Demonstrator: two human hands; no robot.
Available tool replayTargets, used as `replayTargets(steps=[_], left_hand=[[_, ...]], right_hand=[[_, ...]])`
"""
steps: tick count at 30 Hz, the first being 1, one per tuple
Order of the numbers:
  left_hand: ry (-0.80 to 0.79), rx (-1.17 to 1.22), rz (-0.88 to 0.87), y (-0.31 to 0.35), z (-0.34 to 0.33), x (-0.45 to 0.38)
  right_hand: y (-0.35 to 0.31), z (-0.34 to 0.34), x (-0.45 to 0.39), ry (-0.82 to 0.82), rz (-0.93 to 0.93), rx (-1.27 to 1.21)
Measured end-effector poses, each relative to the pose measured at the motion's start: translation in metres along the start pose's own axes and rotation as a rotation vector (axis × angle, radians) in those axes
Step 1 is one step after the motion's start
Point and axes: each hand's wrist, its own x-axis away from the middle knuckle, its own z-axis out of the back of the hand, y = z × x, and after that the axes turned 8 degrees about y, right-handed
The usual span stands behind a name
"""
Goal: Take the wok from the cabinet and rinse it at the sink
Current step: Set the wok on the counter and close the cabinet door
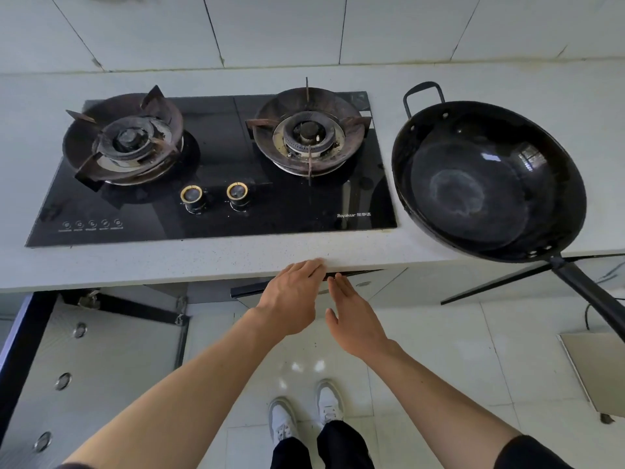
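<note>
Both hands reach forward under the bench edge, holding nothing: the left hand has relaxed fingers touching the edge, the right hand is flat with straight fingers just beside it. An open cabinet door hangs at lower left. Farther back, the black wok sits on the bench right of the two-burner gas hob, its long handle overhanging the edge.

One view only, a wide-angle head camera. It looks forward and steeply down from standing height over the front edge of the bench. The gas hob sits centre frame at close range; the tiled wall fills the top margin. The floor and the wearer's shoes occupy the lower frame. Straight lines bow toward the edges.
</note>
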Motion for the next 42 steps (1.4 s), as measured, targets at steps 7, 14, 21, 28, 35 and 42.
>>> replayTargets(steps=[7, 14, 21, 28, 35, 42], left_hand=[[0.022, -0.035, 0.221, -0.015, 0.035, 0.029], [0.161, -0.118, 0.513, -0.056, 0.097, 0.116], [0.240, -0.153, 0.778, -0.113, 0.125, 0.228], [0.284, -0.126, 0.891, -0.174, 0.127, 0.315], [0.268, -0.029, 0.925, -0.247, 0.118, 0.379], [0.244, 0.099, 0.943, -0.287, 0.087, 0.404]], right_hand=[[-0.023, 0.035, -0.005, -0.038, 0.136, -0.099], [-0.112, 0.048, -0.028, -0.061, 0.360, -0.125], [-0.209, 0.027, -0.025, -0.153, 0.564, -0.059], [-0.288, -0.012, -0.013, -0.168, 0.672, 0.024], [-0.354, -0.058, 0.004, -0.111, 0.654, 0.092], [-0.383, -0.080, 0.000, -0.114, 0.588, 0.160]])
